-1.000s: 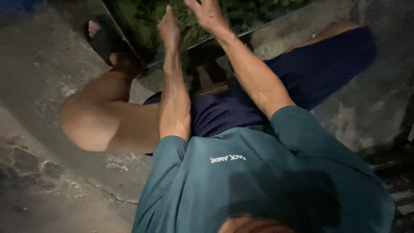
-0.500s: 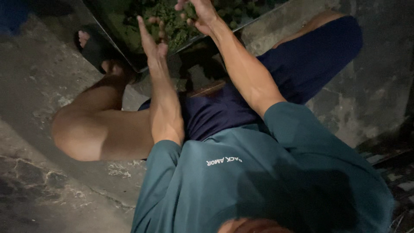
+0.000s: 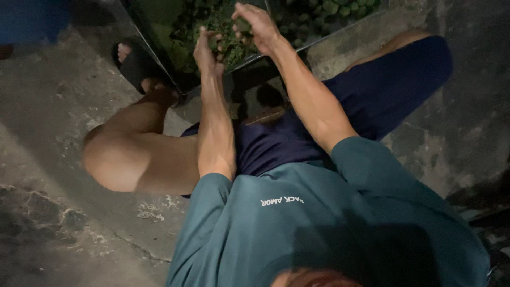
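Both hands are raised over a dark, shiny-walled tray [image 3: 159,58] filled with small green round fruits [image 3: 329,10] and leafy sprigs, seen from above in dim light. The left hand [image 3: 206,50] is held edge-on above the tray's near wall, its fingers extended and loosely together; whether anything is pinched in its grip cannot be told. The right hand [image 3: 257,26] is curled over the greens just beyond that wall, its fingers bent around a small green clump [image 3: 241,25], which appears to be grasped. A black sandal [image 3: 135,64] on the person's foot is planted just left of the tray, on the cracked concrete floor [image 3: 48,159]. Nearer than the tray, dark blue shorts [image 3: 276,143] and a teal shirt [image 3: 319,228] are seen.
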